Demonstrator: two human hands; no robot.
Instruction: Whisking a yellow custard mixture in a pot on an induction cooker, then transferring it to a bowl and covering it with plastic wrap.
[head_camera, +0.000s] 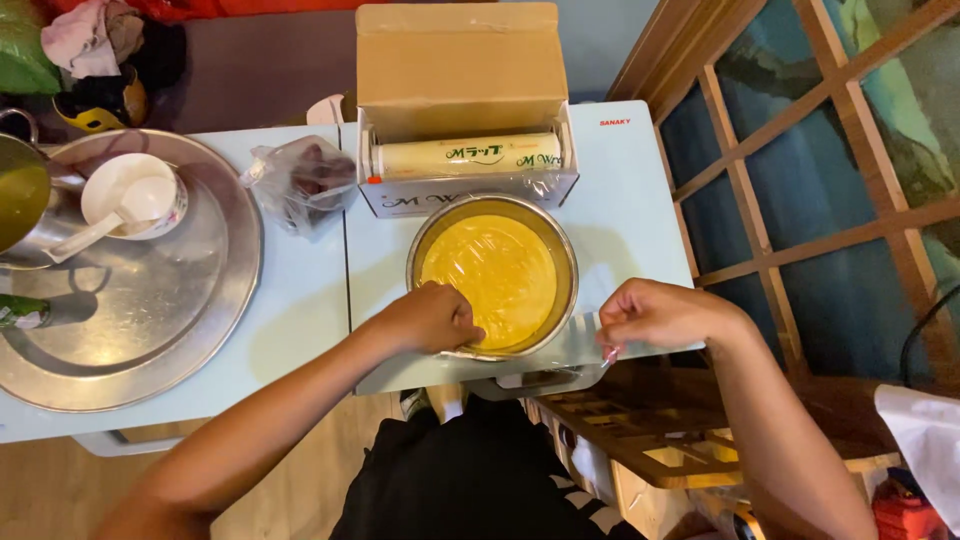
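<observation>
Yellow-filled steel bowl (492, 275): left hand (432, 318) curled, pressing rim; right hand (655, 314) pinched shut on cling film (590, 335)

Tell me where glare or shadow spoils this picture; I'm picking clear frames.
Head view: warm light, sharp overall; sheen on the plastic wrap over the bowl by the left hand; soft shadows on the round tray; the right hand shows clearly.

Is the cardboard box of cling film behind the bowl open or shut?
Open. The box has its lid flap standing upright, and the film roll lies exposed inside, behind the metal bowl.
</observation>
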